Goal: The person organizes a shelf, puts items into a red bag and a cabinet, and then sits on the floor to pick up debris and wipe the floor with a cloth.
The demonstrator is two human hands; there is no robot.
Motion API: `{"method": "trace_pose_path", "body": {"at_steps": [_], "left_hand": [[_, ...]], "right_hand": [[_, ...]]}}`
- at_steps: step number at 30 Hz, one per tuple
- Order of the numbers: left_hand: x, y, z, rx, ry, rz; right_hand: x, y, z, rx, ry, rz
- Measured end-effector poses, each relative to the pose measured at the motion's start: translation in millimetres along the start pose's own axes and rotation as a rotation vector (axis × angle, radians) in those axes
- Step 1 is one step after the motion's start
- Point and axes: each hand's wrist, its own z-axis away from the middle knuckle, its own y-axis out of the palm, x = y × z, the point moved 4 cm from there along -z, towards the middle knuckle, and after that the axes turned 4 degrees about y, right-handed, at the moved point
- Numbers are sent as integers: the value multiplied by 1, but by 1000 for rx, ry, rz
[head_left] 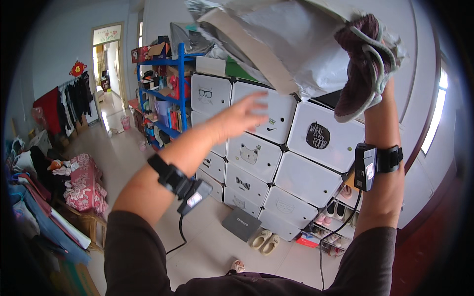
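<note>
- Dark sleeves reach in from the lower edge; each forearm wears a strapped black unit with a cable hanging from it.
- The left hand holds nothing, its fingers spread wide and pointing right, in front of the upper cabinet doors.
- The right arm goes straight up; its hand is mostly hidden behind a maroon item, so I cannot tell how the fingers stand.
- The maroon item, soft and pale-edged, perhaps footwear, is at the upper right, at the end of that arm.
- Beside it, a crumpled silver sheet with a tan strip along it fills the top; I cannot tell whether the two touch.
- Below the sheet stands the white cabinet, its doors bearing cat faces, glasses and a bow tie.
- On the floor before the cabinet lie a dark grey box and, just beside it, cream clogs.
- A shoe rack stands right of the cabinet, a blue shelf full of goods to its left.
- Far left: a red patterned cloth, hanging clothes, then a doorway.
</note>
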Motion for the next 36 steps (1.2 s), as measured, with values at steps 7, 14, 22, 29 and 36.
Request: {"method": "trace_pose_path", "body": {"at_steps": [7,14,22,29,36], "left_hand": [[-32,-96,-127,-320,220,-56],[-45,-172,-213,-452,418,-143],[8,-248,-306,-435,474,-148],[112,-294,-390,-390,227,-263],[250,-345,-430,-611,199,-961]], "right_hand": [[-37,22,-50,166,-379,99],[-105,12,-110,480,-403,-52],[-209,-24,-130,202,-318,436],[-333,-60,-147,10,108,429],[-465,-100,-165,-511,762,178]]}}
